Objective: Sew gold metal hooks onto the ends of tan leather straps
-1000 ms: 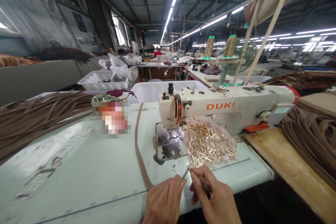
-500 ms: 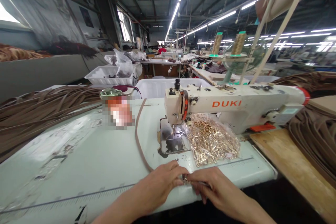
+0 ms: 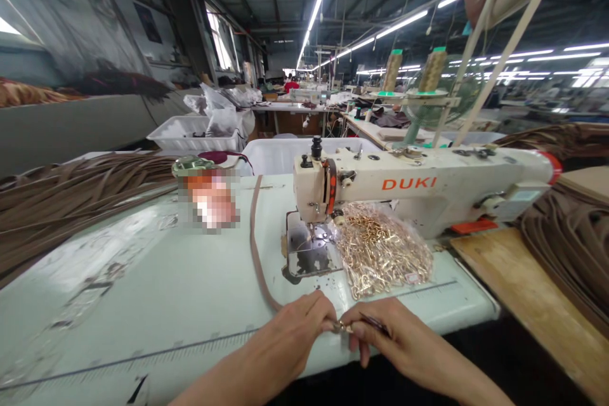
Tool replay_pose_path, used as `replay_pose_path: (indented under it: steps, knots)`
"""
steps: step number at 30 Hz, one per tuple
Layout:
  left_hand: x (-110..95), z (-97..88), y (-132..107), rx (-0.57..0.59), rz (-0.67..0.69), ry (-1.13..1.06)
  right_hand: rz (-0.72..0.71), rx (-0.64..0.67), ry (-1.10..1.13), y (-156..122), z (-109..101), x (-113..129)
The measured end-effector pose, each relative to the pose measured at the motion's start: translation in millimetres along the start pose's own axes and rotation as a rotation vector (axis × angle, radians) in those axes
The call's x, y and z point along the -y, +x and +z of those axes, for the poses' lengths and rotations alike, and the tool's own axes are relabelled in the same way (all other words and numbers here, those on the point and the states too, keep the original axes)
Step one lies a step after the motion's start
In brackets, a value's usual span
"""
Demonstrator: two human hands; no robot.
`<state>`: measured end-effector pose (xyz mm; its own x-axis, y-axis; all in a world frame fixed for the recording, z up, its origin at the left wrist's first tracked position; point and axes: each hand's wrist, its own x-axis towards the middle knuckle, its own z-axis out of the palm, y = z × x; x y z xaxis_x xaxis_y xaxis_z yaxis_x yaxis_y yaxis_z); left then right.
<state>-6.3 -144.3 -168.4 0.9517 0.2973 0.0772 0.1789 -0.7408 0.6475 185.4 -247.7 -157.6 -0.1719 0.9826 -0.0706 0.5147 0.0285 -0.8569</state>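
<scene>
I am clenching left grip [image 3: 297,337] and right grip [image 3: 396,339] on one clasp [image 3: 339,327]; one bag [image 3: 383,254] under the sewing machine [image 3: 428,187] is holding more.

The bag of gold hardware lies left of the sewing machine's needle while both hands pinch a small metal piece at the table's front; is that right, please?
No: the head view shows the bag of gold hardware right of the needle, under the sewing machine arm. The left hand and right hand do pinch the small metal piece at the front of the table.
</scene>
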Motion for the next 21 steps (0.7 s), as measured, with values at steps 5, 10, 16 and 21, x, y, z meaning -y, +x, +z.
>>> replay_pose_path:
  steps: [5, 10, 16, 21]
  knots:
    - [-0.9, 11.5, 3.5, -0.094, -0.024, -0.099, 0.101, -0.169, -0.045, 0.5, 17.5, -1.0]
    - [-1.0, 6.4, 4.0, -0.182, -0.058, -0.122, 0.023, -0.252, -0.171, -6.5, 21.9, -7.3]
    - [1.6, 6.5, 5.1, -0.204, 0.028, -0.135, -0.006, -0.261, -0.206, -10.0, 20.5, -6.9]
    - [-0.1, 4.5, 1.8, -0.178, 0.071, -0.123, -0.004, -0.226, -0.17, -9.4, 18.7, -1.7]
